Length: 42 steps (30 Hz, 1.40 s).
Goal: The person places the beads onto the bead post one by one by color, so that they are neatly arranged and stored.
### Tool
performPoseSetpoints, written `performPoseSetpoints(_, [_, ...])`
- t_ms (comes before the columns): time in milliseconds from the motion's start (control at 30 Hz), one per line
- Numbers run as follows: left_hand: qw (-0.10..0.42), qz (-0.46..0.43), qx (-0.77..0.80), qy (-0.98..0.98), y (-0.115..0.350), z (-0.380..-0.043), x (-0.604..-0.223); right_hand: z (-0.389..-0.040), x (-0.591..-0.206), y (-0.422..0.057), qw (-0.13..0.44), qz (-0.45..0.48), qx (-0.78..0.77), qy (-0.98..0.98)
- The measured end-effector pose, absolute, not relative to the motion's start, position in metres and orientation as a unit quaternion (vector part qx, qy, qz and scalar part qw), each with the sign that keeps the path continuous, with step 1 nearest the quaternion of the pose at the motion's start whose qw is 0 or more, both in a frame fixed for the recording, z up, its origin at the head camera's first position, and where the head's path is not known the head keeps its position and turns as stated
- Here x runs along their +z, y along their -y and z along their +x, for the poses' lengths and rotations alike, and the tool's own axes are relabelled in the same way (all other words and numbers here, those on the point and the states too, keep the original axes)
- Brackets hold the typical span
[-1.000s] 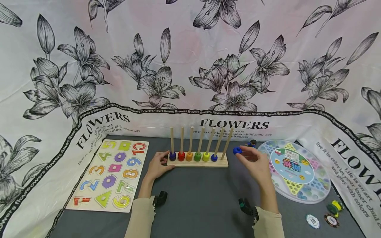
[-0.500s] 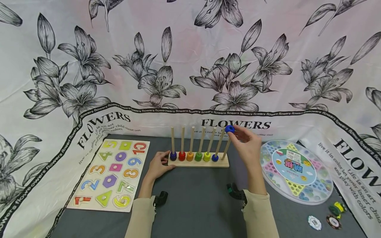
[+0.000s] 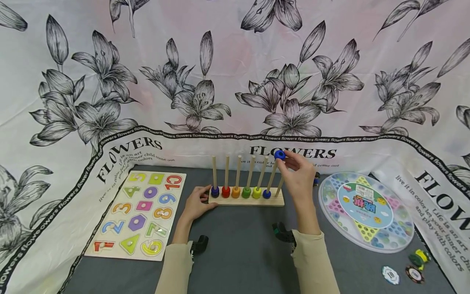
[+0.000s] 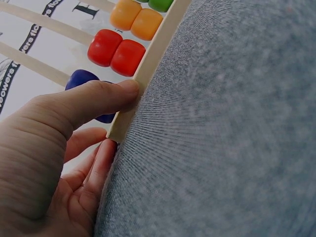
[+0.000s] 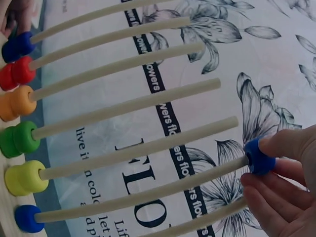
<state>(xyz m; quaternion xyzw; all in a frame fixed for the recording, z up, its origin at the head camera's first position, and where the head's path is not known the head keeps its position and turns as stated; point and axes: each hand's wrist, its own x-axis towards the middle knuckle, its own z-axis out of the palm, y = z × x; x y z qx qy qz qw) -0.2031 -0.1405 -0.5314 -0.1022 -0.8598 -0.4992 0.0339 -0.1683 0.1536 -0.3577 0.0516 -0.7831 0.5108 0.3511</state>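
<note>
A wooden peg rack with a row of upright pegs stands on the dark cloth. My left hand grips its left end, the thumb along the front edge beside the dark blue beads. Between thumb and fingers, my right hand pinches a blue bead at the tip of the second peg from the right. Low on that same peg sits one blue bead. Pairs of red, orange, green and yellow beads fill the neighbouring pegs. The rightmost peg is partly hidden by the right hand.
Left of the rack lies a number and shape puzzle board. A round game board is at the right. Near it are poker chips and a small green and yellow toy. Flowered cloth hangs behind.
My right hand has lifted the blue bead up and left, from beside the rack's right end to the second peg from the right. The left hand keeps its grip on the rack.
</note>
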Motion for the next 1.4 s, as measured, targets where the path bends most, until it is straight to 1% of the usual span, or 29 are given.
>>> performPoseSetpoints(233, [0.034, -0.103, -0.497, 0.861, 0.142, -0.203, -0.531, -0.175, -0.362, -0.147, 0.37, 0.046, 0.489, 0.788])
performPoseSetpoints(467, [0.033, -0.103, -0.497, 0.861, 0.142, -0.204, -0.531, -0.175, -0.369, -0.145, 0.376, 0.051, 0.48, 0.791])
performPoseSetpoints(800, [0.033, -0.102, -0.502, 0.858, 0.14, -0.202, -0.53, -0.172, -0.387, -0.14, 0.42, 0.046, 0.474, 0.773])
performPoseSetpoints(1100, [0.035, -0.1, -0.5, 0.86, 0.141, -0.203, -0.53, -0.172, -0.383, -0.132, 0.416, -0.003, 0.47, 0.778])
performPoseSetpoints(1200, [0.037, -0.099, -0.499, 0.86, 0.141, -0.203, -0.53, -0.171, -0.381, -0.129, 0.404, -0.022, 0.459, 0.791])
performPoseSetpoints(1300, [0.034, -0.096, -0.497, 0.862, 0.141, -0.203, -0.53, -0.17, -0.388, -0.127, 0.389, -0.036, 0.45, 0.803])
performPoseSetpoints(1400, [0.03, -0.095, -0.494, 0.864, 0.14, -0.204, -0.53, -0.169, -0.403, -0.127, 0.376, -0.051, 0.444, 0.812])
